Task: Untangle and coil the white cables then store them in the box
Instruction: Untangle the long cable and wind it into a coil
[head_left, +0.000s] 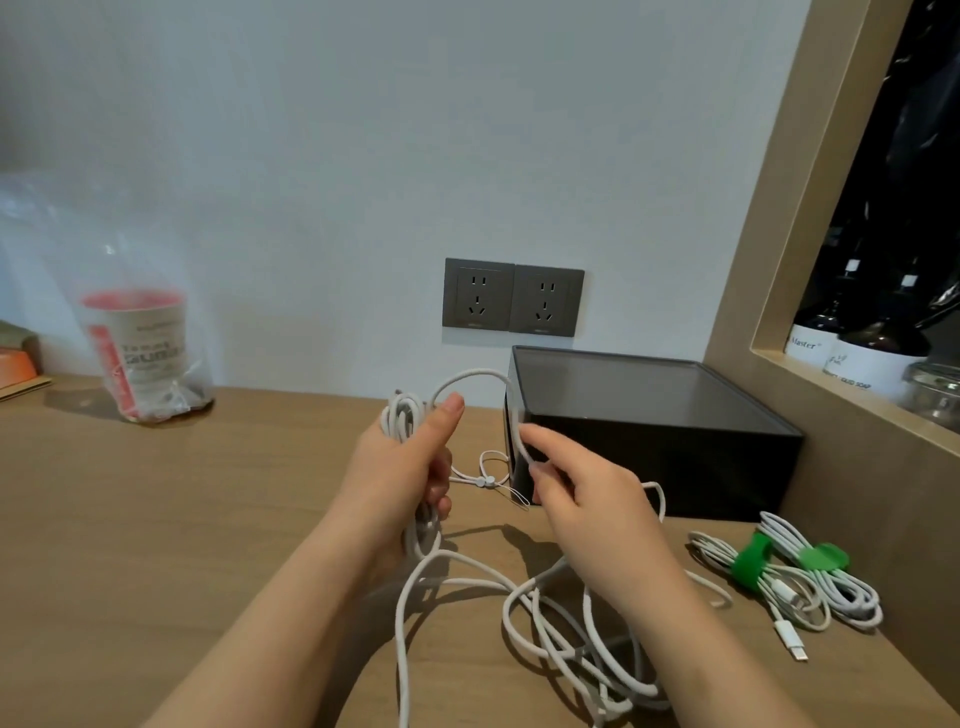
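My left hand (402, 467) grips a bundle of white cable loops (402, 415) above the wooden table, thumb raised. An arc of the same cable runs from the bundle to my right hand (576, 488), which pinches the strand between thumb and fingers in front of the black box (649, 415). The box stands shut against the wall. A loose tangle of white cable (566, 639) lies on the table below my hands. Two coiled white cables tied with green straps (789, 577) lie to the right of the box's front.
A thin white cord with a small slider (485, 480) lies by the box. A cup in a clear plastic bag (140, 348) stands at the back left. Two wall sockets (511, 301) sit behind the box. Bottles (857, 343) fill the niche at right.
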